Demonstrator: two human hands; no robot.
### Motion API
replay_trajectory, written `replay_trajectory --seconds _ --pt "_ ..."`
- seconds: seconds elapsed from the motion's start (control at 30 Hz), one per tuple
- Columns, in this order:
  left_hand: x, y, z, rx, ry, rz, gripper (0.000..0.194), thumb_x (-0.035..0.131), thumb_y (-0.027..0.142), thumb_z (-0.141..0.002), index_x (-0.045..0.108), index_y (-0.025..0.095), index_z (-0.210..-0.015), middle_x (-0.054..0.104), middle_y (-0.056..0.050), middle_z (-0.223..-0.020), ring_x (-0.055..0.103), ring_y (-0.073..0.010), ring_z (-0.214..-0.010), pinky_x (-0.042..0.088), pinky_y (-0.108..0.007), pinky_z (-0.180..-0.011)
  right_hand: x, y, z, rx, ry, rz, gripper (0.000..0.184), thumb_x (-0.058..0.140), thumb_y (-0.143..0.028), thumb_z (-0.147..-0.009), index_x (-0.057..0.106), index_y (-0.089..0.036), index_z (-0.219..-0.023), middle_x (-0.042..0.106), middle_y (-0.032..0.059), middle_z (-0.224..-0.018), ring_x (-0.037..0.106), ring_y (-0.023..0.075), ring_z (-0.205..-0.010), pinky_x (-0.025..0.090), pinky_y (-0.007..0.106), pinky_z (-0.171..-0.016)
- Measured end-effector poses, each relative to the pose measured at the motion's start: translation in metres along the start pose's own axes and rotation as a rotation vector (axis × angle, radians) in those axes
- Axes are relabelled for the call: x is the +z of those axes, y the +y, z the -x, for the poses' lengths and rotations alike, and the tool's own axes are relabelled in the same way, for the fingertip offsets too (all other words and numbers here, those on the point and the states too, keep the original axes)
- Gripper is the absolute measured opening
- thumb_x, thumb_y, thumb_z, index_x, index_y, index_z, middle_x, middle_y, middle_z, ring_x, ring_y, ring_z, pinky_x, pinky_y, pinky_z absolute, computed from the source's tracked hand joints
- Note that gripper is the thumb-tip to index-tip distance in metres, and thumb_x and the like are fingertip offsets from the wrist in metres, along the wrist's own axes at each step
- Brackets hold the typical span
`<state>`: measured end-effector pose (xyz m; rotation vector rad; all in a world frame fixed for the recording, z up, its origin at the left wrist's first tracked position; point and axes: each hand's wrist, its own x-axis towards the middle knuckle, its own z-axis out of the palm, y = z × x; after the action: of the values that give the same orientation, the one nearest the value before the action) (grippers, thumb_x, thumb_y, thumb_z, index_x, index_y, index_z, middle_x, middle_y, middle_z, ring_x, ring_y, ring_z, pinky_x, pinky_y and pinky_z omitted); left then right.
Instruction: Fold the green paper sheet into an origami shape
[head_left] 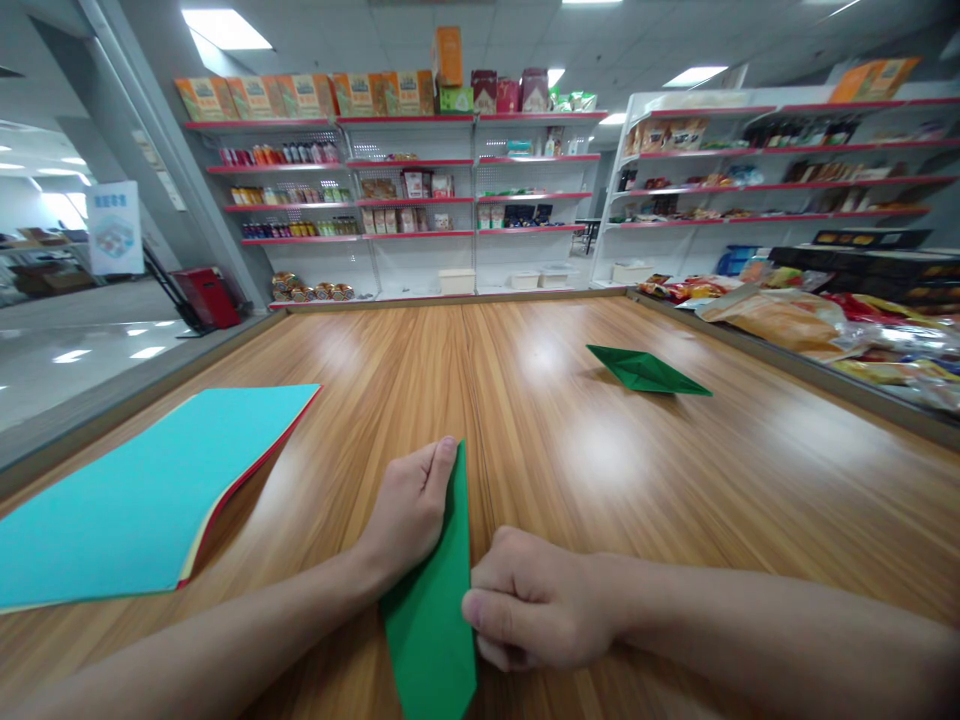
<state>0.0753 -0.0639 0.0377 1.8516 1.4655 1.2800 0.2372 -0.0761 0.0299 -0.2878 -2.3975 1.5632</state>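
"Where's the green paper strip point(439, 620)?"
"Lengthwise on the wooden table point(540, 450), its narrow tip pointing away from the person."
"And the hands?"
"The left hand point(409, 505) is at the strip's far end, fingers curled in, thumb closed on the paper near the tip. The right hand point(532, 600) is bunched like a fist at the strip's right edge, thumb and forefinger pinching it."
"Anything around it?"
"A blue-topped paper stack point(172, 480) left of the strip, and a folded green piece point(649, 372) beyond it, to its right."
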Motion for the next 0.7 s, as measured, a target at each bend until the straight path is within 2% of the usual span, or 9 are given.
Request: replay_trajectory --seconds 0.1,0.27,0.4,0.5,0.7 --pt "0.000 -0.001 -0.001 0.001 0.019 -0.010 0.047 0.034 0.047 -0.093 0.031 0.022 -0.053 0.033 0.004 -0.049 0.034 -0.0122 -0.047 0.031 -0.026 -0.046 0.001 0.003 0.000 0.010 -0.018 0.008 0.046 0.032 -0.036 -0.094 0.053 -0.013 -0.060 0.052 0.0013 -0.052 0.048 0.0061 -0.045 0.039 0.015 -0.047" --pt "-0.001 -0.001 -0.003 0.000 0.032 -0.033 0.044 0.036 0.040 -0.093 0.032 0.022 -0.053 0.035 0.003 -0.050 0.036 -0.0125 -0.048 0.031 -0.026 -0.047 0.001 0.006 0.001 -0.025 -0.038 0.043 0.040 0.036 -0.027 -0.092 0.052 -0.013 -0.058 0.053 0.0009 -0.052 0.048 0.0060 -0.045 0.040 0.015 -0.048" --pt "-0.004 0.002 -0.004 -0.031 -0.005 -0.096 0.042 0.035 0.038 -0.094 0.040 0.021 -0.056 0.038 0.004 -0.053 0.038 -0.0126 -0.049 0.032 -0.026 -0.050 0.001 0.004 0.001 -0.047 -0.038 0.016 0.041 0.034 -0.024 -0.092 0.054 -0.012 -0.058 0.054 0.0011 -0.052 0.048 0.0055 -0.045 0.040 0.014 -0.049" --pt "-0.005 0.003 -0.005 -0.062 -0.016 -0.152 0.042 0.032 0.037 -0.095 0.039 0.020 -0.058 0.037 0.004 -0.054 0.038 -0.0125 -0.050 0.032 -0.026 -0.051 0.001 0.000 0.001 -0.078 -0.050 0.048 0.039 0.035 -0.021 -0.090 0.056 -0.012 -0.059 0.056 0.0018 -0.055 0.050 0.0059 -0.048 0.041 0.014 -0.050" --pt "-0.004 0.006 -0.003 -0.092 -0.076 -0.128 0.043 0.030 0.038 -0.096 0.042 0.020 -0.059 0.038 0.004 -0.056 0.039 -0.0127 -0.052 0.033 -0.026 -0.053 -0.001 -0.006 0.002 -0.060 -0.094 0.029 0.036 0.037 -0.017 -0.085 0.055 -0.012 -0.054 0.052 0.0002 -0.050 0.046 0.0052 -0.043 0.037 0.013 -0.045"
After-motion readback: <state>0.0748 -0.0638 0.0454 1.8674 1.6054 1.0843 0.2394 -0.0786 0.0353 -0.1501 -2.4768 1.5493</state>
